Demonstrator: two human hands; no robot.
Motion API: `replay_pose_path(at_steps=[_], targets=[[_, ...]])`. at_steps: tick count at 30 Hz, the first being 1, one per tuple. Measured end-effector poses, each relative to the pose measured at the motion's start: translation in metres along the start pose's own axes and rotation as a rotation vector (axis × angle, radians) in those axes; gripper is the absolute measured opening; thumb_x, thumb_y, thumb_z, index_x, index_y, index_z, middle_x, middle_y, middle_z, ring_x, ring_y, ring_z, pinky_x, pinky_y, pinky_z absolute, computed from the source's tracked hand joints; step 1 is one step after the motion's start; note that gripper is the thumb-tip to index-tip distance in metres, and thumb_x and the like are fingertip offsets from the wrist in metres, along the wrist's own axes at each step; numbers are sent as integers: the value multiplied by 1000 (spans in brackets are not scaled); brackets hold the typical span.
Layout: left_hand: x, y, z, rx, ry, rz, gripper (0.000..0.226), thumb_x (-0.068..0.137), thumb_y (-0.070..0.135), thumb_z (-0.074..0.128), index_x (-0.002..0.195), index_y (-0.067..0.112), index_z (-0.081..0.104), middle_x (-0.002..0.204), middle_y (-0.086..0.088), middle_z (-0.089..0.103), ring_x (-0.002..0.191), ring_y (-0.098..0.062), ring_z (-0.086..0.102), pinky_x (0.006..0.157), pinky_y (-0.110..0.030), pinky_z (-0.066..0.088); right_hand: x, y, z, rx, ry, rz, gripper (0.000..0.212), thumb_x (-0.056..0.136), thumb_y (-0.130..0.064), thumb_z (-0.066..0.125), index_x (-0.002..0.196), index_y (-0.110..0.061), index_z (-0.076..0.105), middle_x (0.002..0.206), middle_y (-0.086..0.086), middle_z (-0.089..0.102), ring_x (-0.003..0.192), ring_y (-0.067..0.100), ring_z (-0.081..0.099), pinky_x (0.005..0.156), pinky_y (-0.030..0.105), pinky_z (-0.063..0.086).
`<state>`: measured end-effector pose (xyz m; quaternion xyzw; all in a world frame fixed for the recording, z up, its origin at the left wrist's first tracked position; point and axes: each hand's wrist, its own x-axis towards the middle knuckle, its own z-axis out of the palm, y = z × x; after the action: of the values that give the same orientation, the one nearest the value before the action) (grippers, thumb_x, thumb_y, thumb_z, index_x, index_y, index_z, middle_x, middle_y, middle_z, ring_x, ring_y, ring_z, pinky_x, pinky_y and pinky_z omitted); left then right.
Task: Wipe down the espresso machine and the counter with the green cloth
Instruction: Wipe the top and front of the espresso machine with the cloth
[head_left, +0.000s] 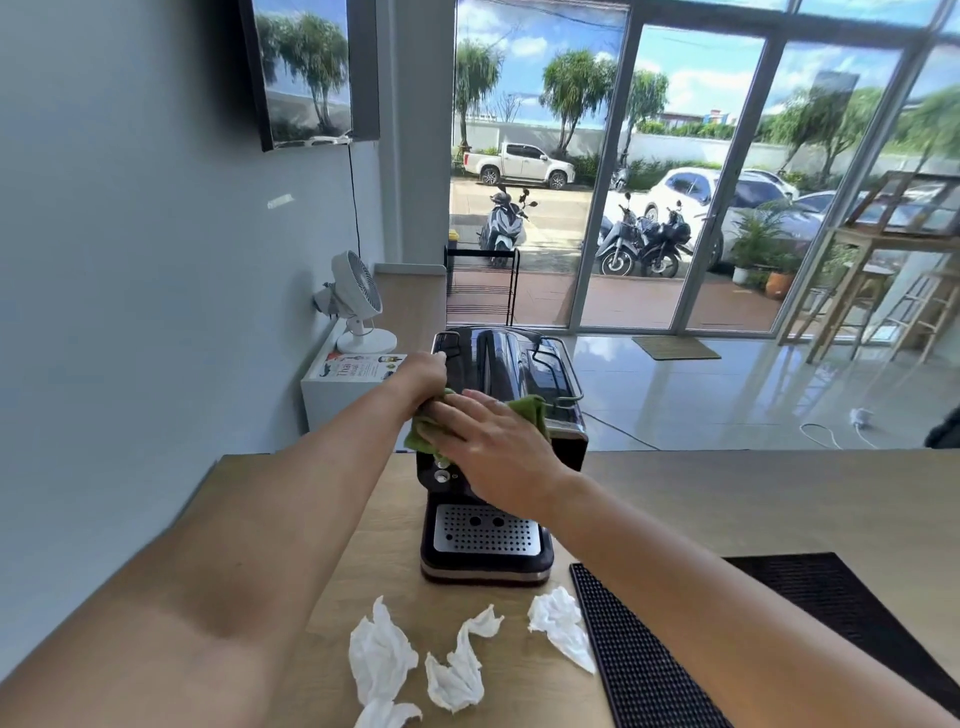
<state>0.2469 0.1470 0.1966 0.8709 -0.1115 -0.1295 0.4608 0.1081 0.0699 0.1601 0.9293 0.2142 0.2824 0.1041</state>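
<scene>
A black espresso machine (506, 374) with a perforated steel drip tray stands at the middle of the wooden counter (753, 499). The green cloth (530, 408) lies across the front top edge of the machine. My right hand (493, 441) lies flat on the cloth with straight fingers and presses it against the machine. My left hand (426, 376) grips the machine's upper left edge beside the cloth; its fingertips are hidden.
Several crumpled white tissues (457, 670) lie on the counter in front of the machine. A black rubber bar mat (779, 623) covers the counter at the right. A small white fan (358, 306) stands on a white cabinet behind the counter's left side.
</scene>
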Motion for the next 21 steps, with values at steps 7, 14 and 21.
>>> replay_pose_path(at_steps=[7,14,21], targets=[[-5,4,5,42,20,-9,45,104,24,34,140,-4,39,148,-19,39,134,-32,39,105,-36,35,-40,21,-7,-7,89,53,46,87,-4,43,124,-11,68,132,10,63,123,29,59,106,41,47],[-16,-1,3,26,0,-1,43,103,23,38,135,-5,45,141,-19,46,129,-33,45,100,-34,37,-100,30,-1,37,153,242,54,83,9,46,131,-7,62,144,10,53,132,27,52,94,43,56],[-30,1,3,41,15,9,41,103,17,37,133,-8,46,141,-23,47,129,-34,46,95,-32,39,-113,32,-30,-24,127,425,50,65,18,72,109,-6,72,122,10,66,99,35,65,72,50,61]])
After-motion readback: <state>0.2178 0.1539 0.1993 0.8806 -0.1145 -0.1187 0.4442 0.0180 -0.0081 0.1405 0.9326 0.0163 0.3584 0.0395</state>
